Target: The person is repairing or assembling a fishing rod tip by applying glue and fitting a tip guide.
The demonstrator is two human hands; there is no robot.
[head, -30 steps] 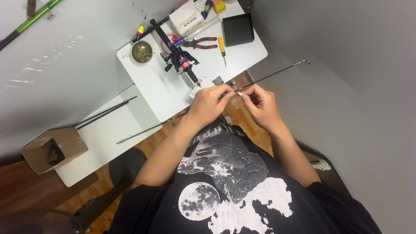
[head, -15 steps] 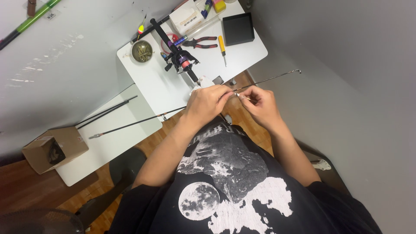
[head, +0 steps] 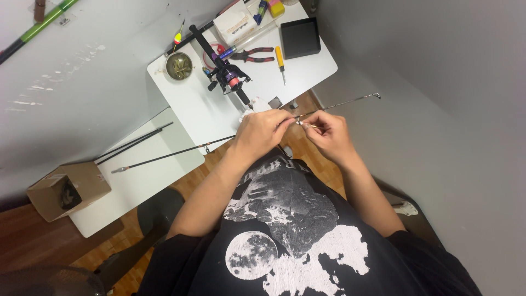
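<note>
Your fingertips are meeting over a thin dark fishing rod section (head: 219,143), a long, smooth, matt shaft that is running under your hands from the low white side table out past your right hand to a small metal guide ring at its tip. Your left hand (head: 263,130) is curling closed around the shaft, the fingers wrapping it from above. Your right hand (head: 327,135) is pinching thumb and forefinger together on something tiny and pale right beside the shaft; it is too small to tell what it is. Just beyond your left knuckles a crumpled white cloth (head: 257,105) is lying on the edge of the white rectangular tabletop (head: 192,104), and next to it a black spinning reel with red trim (head: 227,75) is sitting on a black rod handle that is slanting across the table. Further out are lying red-handled pliers (head: 253,53) with dull metal jaws, a yellow-handled screwdriver (head: 280,60), a shallow square black box (head: 300,37) and a round brassy metal tin (head: 179,65) holding small bits. On the lower white table to your left, two more slim black rod pieces (head: 131,144) are lying side by side, and an open brown cardboard box (head: 68,189) is sitting at its corner.
</note>
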